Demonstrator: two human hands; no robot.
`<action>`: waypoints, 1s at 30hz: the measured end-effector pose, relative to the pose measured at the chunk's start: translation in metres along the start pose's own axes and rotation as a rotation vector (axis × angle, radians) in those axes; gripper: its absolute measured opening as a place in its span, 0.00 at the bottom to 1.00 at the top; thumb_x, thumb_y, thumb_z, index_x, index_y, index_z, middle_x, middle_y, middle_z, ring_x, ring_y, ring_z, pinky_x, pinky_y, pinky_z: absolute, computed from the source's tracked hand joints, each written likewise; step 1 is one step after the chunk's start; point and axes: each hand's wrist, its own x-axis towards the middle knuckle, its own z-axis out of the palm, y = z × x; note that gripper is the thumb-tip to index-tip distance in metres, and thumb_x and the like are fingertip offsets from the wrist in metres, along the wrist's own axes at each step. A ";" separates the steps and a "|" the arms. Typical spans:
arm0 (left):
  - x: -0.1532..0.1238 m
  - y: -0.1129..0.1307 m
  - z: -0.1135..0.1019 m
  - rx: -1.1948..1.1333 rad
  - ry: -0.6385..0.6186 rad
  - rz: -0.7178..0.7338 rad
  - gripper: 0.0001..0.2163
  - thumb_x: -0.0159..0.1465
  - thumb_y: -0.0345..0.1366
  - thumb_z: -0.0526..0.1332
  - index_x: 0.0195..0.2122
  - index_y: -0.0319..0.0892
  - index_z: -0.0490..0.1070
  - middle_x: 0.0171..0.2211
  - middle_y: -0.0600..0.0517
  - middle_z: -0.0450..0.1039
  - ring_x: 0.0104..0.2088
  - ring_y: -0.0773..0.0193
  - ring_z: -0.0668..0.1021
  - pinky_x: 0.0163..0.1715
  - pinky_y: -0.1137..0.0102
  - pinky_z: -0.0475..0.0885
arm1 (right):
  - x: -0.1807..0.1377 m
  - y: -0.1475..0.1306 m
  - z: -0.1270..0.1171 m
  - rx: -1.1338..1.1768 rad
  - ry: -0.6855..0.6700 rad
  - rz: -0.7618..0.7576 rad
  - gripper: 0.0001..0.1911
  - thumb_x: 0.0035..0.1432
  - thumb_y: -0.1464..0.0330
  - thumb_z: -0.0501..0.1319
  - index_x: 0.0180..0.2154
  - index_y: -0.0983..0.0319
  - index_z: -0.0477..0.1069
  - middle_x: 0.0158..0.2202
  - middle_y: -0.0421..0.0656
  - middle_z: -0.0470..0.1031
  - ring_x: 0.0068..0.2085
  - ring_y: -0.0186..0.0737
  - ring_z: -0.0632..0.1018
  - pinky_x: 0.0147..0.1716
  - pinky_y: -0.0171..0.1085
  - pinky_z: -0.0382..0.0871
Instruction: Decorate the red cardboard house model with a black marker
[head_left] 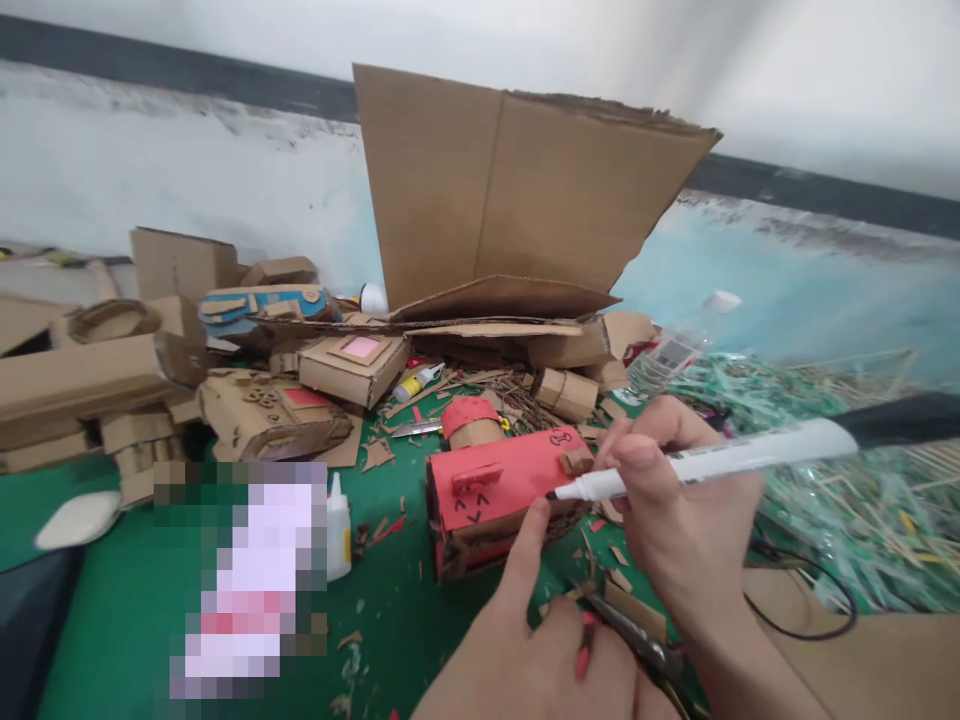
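Observation:
A small cardboard model covered in red paper lies on the green table, with black marks drawn on its top and a red-topped cardboard cylinder behind it. My right hand is closed around a white marker pen, uncapped, its black tip at the model's red face. My left hand comes from below. Its index finger is stretched out and touches the model's front edge beside the marker tip, while its other fingers curl in. A red scrap shows by these curled fingers; whether they hold it I cannot tell.
Scissors lie beside my hands. Glue bottles and a knife blade are left of and behind the model. Cardboard models crowd the left, a large cardboard sheet stands behind, and plastic strips heap at right.

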 end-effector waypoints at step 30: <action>0.012 0.010 0.017 0.126 0.043 -0.101 0.14 0.70 0.36 0.64 0.25 0.45 0.78 0.20 0.56 0.76 0.22 0.59 0.75 0.63 0.40 0.76 | 0.009 0.010 0.003 -0.093 -0.037 -0.293 0.11 0.71 0.55 0.71 0.41 0.55 0.82 0.35 0.40 0.82 0.31 0.38 0.81 0.29 0.39 0.76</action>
